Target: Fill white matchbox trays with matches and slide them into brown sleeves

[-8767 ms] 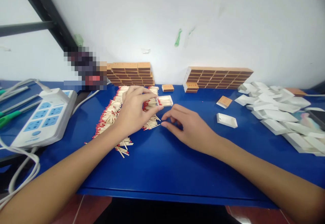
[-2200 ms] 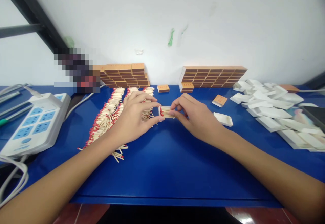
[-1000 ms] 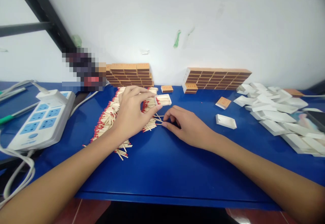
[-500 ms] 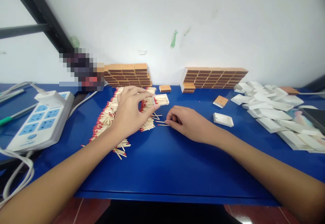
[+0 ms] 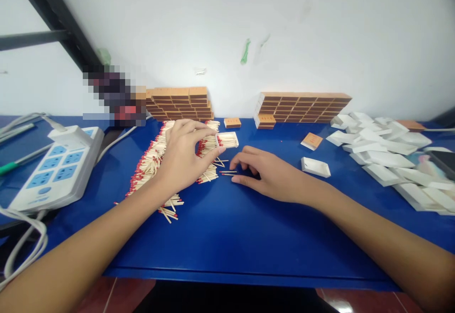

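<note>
Resting on the heap of loose matches (image 5: 151, 161), the left hand (image 5: 183, 154) is spread with fingers bent, thumb and forefinger tips brought up to the part-filled white tray (image 5: 227, 139); whether matches are gripped under the palm cannot be told; the right hand (image 5: 270, 175) is set fingertips-down on the blue table (image 5: 231, 237), fingers loosely curled with nothing pinched, just beside a few stray matches (image 5: 227, 173); closed orange boxes (image 5: 304, 108) are stacked against the wall, so a good share may be judged done; the heap is large and many empty trays (image 5: 384, 154) are piled at the right, so much may be judged left.
</note>
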Motion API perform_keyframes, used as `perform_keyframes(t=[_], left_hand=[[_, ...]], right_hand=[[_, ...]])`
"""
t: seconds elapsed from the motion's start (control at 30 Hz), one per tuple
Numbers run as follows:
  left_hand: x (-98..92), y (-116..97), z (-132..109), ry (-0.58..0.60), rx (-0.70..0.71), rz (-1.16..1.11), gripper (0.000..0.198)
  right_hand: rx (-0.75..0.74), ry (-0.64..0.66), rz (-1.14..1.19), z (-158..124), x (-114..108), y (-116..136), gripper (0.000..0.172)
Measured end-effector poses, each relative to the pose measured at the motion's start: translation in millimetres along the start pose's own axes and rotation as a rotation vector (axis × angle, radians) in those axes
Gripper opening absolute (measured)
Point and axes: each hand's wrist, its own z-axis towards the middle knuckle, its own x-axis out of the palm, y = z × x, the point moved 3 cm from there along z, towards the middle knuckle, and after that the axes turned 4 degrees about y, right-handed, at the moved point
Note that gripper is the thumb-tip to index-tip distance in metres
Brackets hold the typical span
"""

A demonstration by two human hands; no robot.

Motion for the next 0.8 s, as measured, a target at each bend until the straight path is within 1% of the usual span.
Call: perform_keyframes(t=[0.07, 0.17, 0.27, 0.37, 0.47, 0.57, 0.7, 0.8], left_hand=[[0.7, 0, 0, 0.010, 0.003, 0.006, 0.028], [2.1, 1, 0, 0.033, 0.011, 0.008, 0.027], [4.0, 3, 0, 0.061, 0.021, -0.001, 0.027], [6.1, 3, -1, 0.093, 0.038, 0.001, 0.029], [8.1, 2, -2, 0.140, 0.061, -0.012, 0.029], [8.8, -4, -3, 0.177, 0.103, -0.036, 0.027], [8.4, -11, -4, 0.200, 0.146, -0.069, 0.028], [8.1, -12, -4, 0.183, 0.166, -0.096, 0.029]], right_hand=[[0.003, 0.003, -0.007, 0, 0, 1, 0.013], [0.008, 0.008, -0.025, 0, -1, -1, 0.016], [0.005, -0.003, -0.049, -2, -6, -5, 0.018], [0.006, -0.076, -0.057, -4, -17, -8, 0.018], [0.023, -0.210, -0.060, -4, -27, -9, 0.015], [0.049, -0.323, -0.074, -3, -28, -9, 0.012], [0.036, -0.351, -0.108, -1, -20, -8, 0.012], [-0.013, -0.371, -0.099, -2, -19, -6, 0.009]])
